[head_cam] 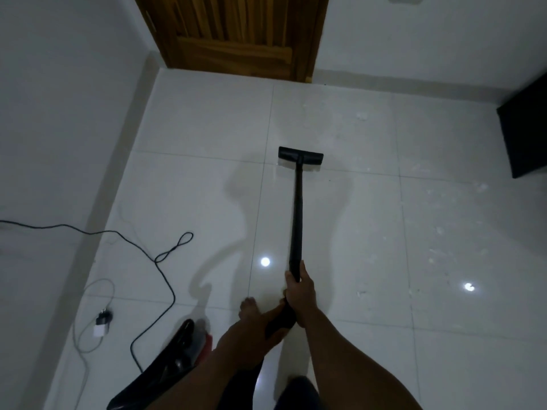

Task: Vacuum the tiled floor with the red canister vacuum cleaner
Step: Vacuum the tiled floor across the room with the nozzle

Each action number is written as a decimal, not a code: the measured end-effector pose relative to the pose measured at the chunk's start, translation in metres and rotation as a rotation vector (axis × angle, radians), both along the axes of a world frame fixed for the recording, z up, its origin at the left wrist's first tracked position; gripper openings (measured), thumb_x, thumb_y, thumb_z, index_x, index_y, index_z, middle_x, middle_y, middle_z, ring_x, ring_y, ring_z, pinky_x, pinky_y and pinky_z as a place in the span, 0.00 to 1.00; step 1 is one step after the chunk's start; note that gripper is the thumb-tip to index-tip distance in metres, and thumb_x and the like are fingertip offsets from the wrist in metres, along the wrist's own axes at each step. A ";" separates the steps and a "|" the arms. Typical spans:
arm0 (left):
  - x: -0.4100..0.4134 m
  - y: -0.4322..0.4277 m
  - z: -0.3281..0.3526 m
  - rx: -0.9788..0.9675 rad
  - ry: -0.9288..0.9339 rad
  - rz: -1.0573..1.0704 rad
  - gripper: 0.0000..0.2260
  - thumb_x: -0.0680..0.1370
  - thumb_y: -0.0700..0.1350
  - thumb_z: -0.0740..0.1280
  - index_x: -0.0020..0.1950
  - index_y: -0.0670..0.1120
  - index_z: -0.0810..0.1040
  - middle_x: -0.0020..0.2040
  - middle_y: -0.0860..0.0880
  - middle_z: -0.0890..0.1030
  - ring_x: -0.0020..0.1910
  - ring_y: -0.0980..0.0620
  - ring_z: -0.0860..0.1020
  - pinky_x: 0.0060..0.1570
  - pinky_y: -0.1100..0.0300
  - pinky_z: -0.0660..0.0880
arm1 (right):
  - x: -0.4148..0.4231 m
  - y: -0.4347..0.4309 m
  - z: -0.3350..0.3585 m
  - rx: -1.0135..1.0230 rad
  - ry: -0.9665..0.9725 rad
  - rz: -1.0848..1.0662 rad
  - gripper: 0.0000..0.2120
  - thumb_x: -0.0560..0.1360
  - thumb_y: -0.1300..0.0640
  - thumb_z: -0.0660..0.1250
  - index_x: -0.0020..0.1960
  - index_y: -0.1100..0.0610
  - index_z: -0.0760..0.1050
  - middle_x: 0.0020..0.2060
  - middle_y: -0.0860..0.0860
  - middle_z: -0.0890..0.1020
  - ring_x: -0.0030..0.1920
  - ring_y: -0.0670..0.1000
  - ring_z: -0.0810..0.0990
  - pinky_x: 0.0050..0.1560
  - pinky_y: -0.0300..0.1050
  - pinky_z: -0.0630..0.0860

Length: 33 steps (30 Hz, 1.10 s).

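Note:
The black floor head [300, 156] lies flat on the white tiled floor [195, 119], a few tiles short of the door. Its black wand [297, 217] slants back toward me. My right hand [301, 291] grips the wand's near end. Just below it, my left hand [270, 322] holds the black handle end, with its fingers partly hidden behind my right wrist. The red canister vacuum [204, 341] sits at the bottom left; only a glossy black part and a strip of red show behind my left forearm.
A black power cord [165, 276] loops over the left tiles to the left wall. A white charger [99, 329] and its thin cable lie by that wall. A wooden door [242, 34] stands ahead, dark furniture [524, 137] at right. White specks [438, 253] dot the right tiles.

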State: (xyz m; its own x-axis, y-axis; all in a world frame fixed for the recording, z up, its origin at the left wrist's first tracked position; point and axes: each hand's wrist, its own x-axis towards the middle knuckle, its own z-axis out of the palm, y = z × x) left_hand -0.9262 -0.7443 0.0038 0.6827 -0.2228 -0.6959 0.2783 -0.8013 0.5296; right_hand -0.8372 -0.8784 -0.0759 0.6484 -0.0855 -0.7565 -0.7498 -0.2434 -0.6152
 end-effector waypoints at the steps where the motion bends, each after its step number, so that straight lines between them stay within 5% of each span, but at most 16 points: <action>1: -0.012 -0.009 0.001 0.010 0.007 -0.020 0.29 0.80 0.68 0.53 0.78 0.68 0.46 0.75 0.36 0.66 0.69 0.36 0.72 0.67 0.44 0.73 | -0.012 -0.009 0.000 0.015 0.006 -0.016 0.32 0.81 0.46 0.64 0.82 0.43 0.57 0.40 0.53 0.80 0.38 0.55 0.80 0.50 0.65 0.84; 3: -0.041 -0.030 0.003 0.010 -0.004 -0.010 0.29 0.81 0.64 0.56 0.79 0.69 0.45 0.77 0.33 0.62 0.73 0.34 0.68 0.70 0.43 0.71 | -0.038 -0.028 0.000 0.053 0.027 -0.046 0.32 0.82 0.48 0.65 0.82 0.41 0.56 0.38 0.53 0.79 0.36 0.54 0.79 0.49 0.63 0.83; 6: -0.082 -0.060 -0.001 0.066 -0.061 0.088 0.35 0.73 0.76 0.52 0.77 0.72 0.42 0.82 0.43 0.38 0.79 0.35 0.56 0.72 0.39 0.66 | -0.080 -0.054 0.003 0.060 0.035 -0.028 0.34 0.79 0.44 0.65 0.81 0.38 0.56 0.43 0.52 0.79 0.40 0.55 0.80 0.54 0.65 0.83; 8: -0.120 -0.082 -0.011 0.078 -0.100 0.086 0.35 0.72 0.77 0.47 0.74 0.73 0.34 0.81 0.42 0.34 0.80 0.34 0.49 0.74 0.37 0.62 | -0.110 -0.073 0.007 0.060 0.038 -0.025 0.35 0.77 0.43 0.64 0.81 0.38 0.56 0.44 0.52 0.79 0.40 0.54 0.80 0.54 0.65 0.83; 11: -0.162 -0.103 -0.011 0.057 -0.029 0.073 0.37 0.71 0.79 0.43 0.78 0.70 0.40 0.78 0.29 0.54 0.74 0.28 0.64 0.69 0.37 0.70 | -0.147 -0.093 0.014 0.059 0.043 -0.025 0.33 0.78 0.45 0.64 0.81 0.38 0.57 0.41 0.51 0.78 0.37 0.53 0.78 0.50 0.60 0.83; 13: -0.190 -0.115 0.006 0.003 -0.046 0.040 0.29 0.79 0.70 0.51 0.79 0.66 0.51 0.64 0.38 0.78 0.58 0.39 0.80 0.59 0.44 0.78 | -0.178 -0.106 0.019 0.063 0.061 -0.016 0.33 0.80 0.47 0.65 0.82 0.39 0.57 0.40 0.51 0.77 0.36 0.52 0.77 0.48 0.57 0.82; 14: -0.202 -0.119 0.013 -0.022 -0.056 0.042 0.27 0.81 0.63 0.56 0.79 0.66 0.53 0.58 0.43 0.82 0.51 0.44 0.83 0.55 0.48 0.80 | -0.193 -0.110 0.023 0.060 0.069 -0.020 0.33 0.81 0.48 0.65 0.82 0.39 0.57 0.41 0.51 0.78 0.36 0.52 0.77 0.47 0.56 0.81; 18: -0.255 -0.129 0.033 -0.099 -0.039 0.063 0.28 0.83 0.56 0.61 0.80 0.63 0.54 0.54 0.47 0.84 0.44 0.50 0.83 0.50 0.54 0.81 | -0.250 -0.125 0.038 0.079 0.091 -0.044 0.29 0.84 0.51 0.64 0.82 0.42 0.58 0.45 0.54 0.79 0.34 0.51 0.77 0.41 0.50 0.80; 24: -0.340 -0.138 0.047 -0.164 0.022 0.093 0.29 0.83 0.59 0.59 0.81 0.62 0.50 0.47 0.49 0.83 0.38 0.55 0.79 0.45 0.60 0.77 | -0.341 -0.138 0.061 0.019 0.077 0.036 0.28 0.86 0.52 0.61 0.83 0.47 0.56 0.51 0.54 0.80 0.39 0.49 0.78 0.36 0.41 0.75; 28: -0.405 -0.140 0.045 -0.225 0.006 0.075 0.25 0.83 0.60 0.60 0.76 0.69 0.52 0.47 0.47 0.84 0.38 0.52 0.80 0.47 0.56 0.79 | -0.407 -0.143 0.057 0.012 0.084 0.023 0.29 0.85 0.51 0.61 0.84 0.47 0.56 0.47 0.47 0.79 0.44 0.49 0.80 0.41 0.42 0.77; 33: -0.470 -0.151 0.040 -0.259 0.035 0.096 0.23 0.80 0.66 0.58 0.70 0.79 0.48 0.50 0.47 0.85 0.42 0.52 0.82 0.49 0.55 0.80 | -0.475 -0.154 0.048 -0.002 0.109 0.023 0.29 0.85 0.50 0.61 0.84 0.46 0.56 0.52 0.51 0.82 0.48 0.52 0.82 0.49 0.48 0.82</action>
